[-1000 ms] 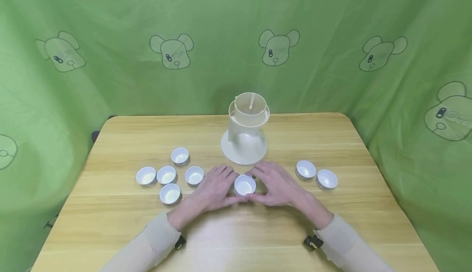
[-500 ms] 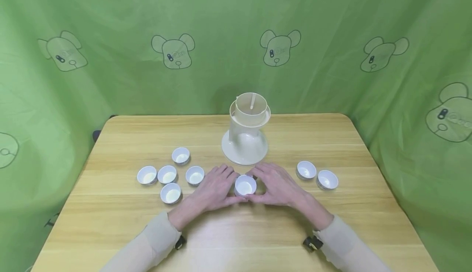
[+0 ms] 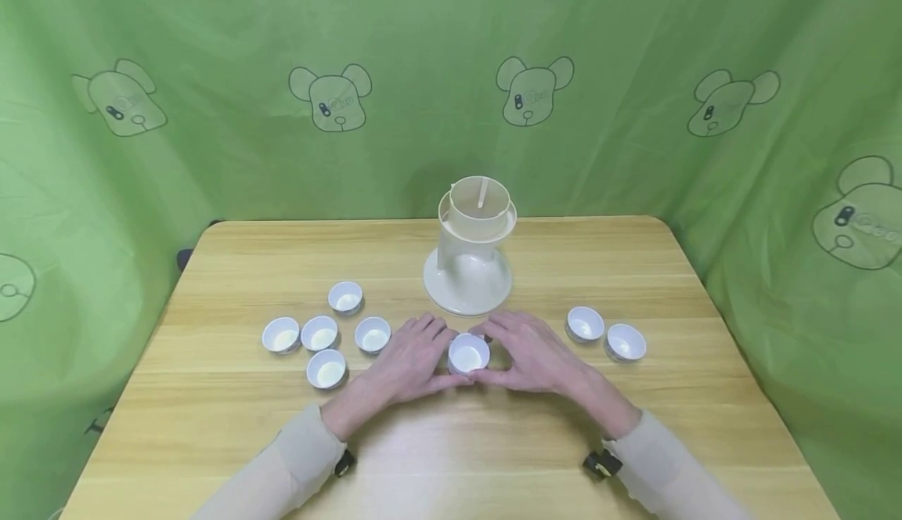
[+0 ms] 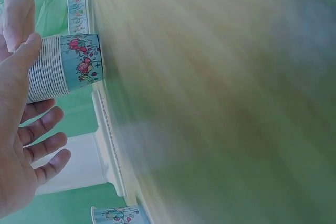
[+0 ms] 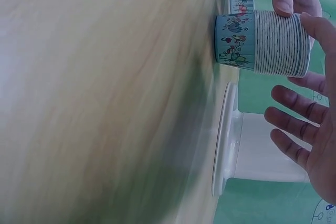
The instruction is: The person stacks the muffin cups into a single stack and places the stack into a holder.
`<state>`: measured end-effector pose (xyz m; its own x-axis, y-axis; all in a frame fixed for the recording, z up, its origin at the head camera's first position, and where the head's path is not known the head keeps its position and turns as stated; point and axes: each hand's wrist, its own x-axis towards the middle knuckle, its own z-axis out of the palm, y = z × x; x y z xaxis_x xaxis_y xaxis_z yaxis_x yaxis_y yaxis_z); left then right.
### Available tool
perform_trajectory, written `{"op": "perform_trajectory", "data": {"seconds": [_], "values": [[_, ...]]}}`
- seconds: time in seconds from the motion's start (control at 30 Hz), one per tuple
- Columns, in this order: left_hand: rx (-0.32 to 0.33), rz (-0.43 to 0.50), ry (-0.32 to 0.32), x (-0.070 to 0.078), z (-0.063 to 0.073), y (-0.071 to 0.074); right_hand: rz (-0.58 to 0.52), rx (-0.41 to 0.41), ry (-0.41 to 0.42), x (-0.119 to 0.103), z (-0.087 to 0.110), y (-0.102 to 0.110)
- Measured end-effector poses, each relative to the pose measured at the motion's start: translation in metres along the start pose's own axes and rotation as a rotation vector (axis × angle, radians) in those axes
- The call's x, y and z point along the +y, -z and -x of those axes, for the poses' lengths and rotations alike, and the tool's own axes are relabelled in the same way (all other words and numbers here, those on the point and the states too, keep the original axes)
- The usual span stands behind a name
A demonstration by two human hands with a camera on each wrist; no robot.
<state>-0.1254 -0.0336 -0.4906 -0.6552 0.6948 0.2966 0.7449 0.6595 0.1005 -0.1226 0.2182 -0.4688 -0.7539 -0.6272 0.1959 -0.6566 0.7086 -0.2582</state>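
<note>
A tall nested stack of paper cups stands upright on the table in front of me, and the head view shows only its white top cup. Seen from the side in the left wrist view, the stacked cups have many white rims above a blue printed wall with red fruit. My left hand grips the stack's upper part between thumb and index finger on the left. From the right, my right hand holds the same rims with thumb and index finger. Both thumbs meet at the near side; the other fingers of each hand extend loosely beyond.
Just behind the stack stands a cream-white appliance with a round base and an open cylinder on top. Several white-lined paper cups are grouped on the left. On the right are two more paper cups. A green curtain surrounds the wooden table.
</note>
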Motion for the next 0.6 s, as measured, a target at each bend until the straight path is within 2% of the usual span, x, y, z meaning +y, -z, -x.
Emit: {"op": "perform_trajectory", "data": {"seconds": [0.6], "values": [[-0.026,0.001,0.022,0.001,0.0,-0.001,0.085,0.008,0.036,0.005,0.016,0.018]]}}
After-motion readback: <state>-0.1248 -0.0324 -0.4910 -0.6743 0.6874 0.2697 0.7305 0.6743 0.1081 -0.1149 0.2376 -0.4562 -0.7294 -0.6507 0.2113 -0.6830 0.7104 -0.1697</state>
